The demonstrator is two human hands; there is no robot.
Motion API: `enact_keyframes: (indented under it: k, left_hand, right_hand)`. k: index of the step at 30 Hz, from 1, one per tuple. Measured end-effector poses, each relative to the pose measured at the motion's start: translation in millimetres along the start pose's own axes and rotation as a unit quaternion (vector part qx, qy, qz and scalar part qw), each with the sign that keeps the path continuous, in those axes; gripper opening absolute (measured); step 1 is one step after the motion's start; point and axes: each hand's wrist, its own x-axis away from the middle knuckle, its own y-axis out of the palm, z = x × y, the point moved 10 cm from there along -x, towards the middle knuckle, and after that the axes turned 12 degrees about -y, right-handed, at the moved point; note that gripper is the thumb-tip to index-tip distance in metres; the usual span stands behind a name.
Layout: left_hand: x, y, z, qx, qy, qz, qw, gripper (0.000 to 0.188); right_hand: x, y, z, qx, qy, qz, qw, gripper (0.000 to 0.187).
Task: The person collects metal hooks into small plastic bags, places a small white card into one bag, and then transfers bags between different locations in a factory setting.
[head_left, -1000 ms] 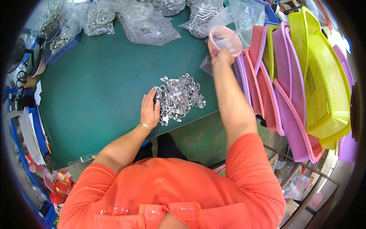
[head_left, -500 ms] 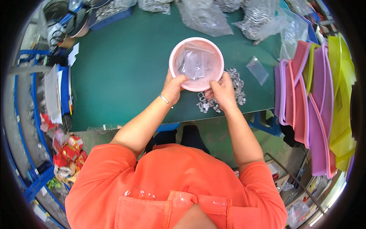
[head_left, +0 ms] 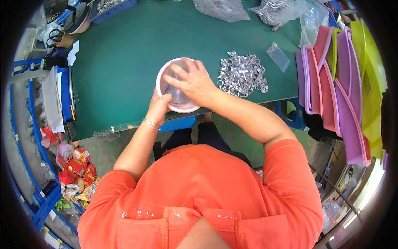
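A round pink plastic basket point(head_left: 188, 108) is tipped slightly above the near edge of the green table. My left hand point(head_left: 158, 108) grips its lower left rim, thumb over the edge. Clear plastic bags point(head_left: 178, 96) lie in the basket, partly covered by my right hand point(head_left: 191, 81). That hand reaches over the basket's opening from the right, with fingers apart and slightly blurred; nothing shows in its grasp. To the right of the basket, a pile of small silvery metal pieces point(head_left: 242, 74), many of them ring-shaped, is spread on the tabletop.
A small clear flat bag point(head_left: 278, 57) rests right of the pile. Larger plastic bags point(head_left: 224, 9) of metal parts line the far edge. Stacked pink, purple and yellow-green trays point(head_left: 331, 87) stand at the right. Folders and papers point(head_left: 58, 97) are at the left edge.
The basket has moved left and nearer, away from the metal pile, which now shows fully. My right hand has left the rim and come over the opening; my left hand still holds on.
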Motion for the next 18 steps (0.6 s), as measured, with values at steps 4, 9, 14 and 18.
enact_keyframes:
  k: [4,9,14,18]
  left_hand:
    - [5.6,-3.8,-1.2,-0.073,0.015,0.005,0.997,0.068]
    - [8.5,-2.2,-0.1,-0.109,0.013,-0.01,0.994,0.065]
    - [12.3,3.0,-15.7,-0.022,-0.098,-0.027,0.995,0.062]
    - [-1.0,-5.8,-36.6,0.029,-0.12,-0.028,0.992,0.06]
  right_hand:
    - [11.5,20.0,-18.2,-0.084,-0.012,-0.065,0.994,0.035]
    - [32.5,45.1,9.2,-0.102,0.161,-0.144,0.971,0.021]
    - [41.8,32.5,24.7,-0.133,0.184,-0.111,0.967,0.013]
    - [47.2,-29.2,71.7,-0.225,0.3,0.037,0.926,0.016]
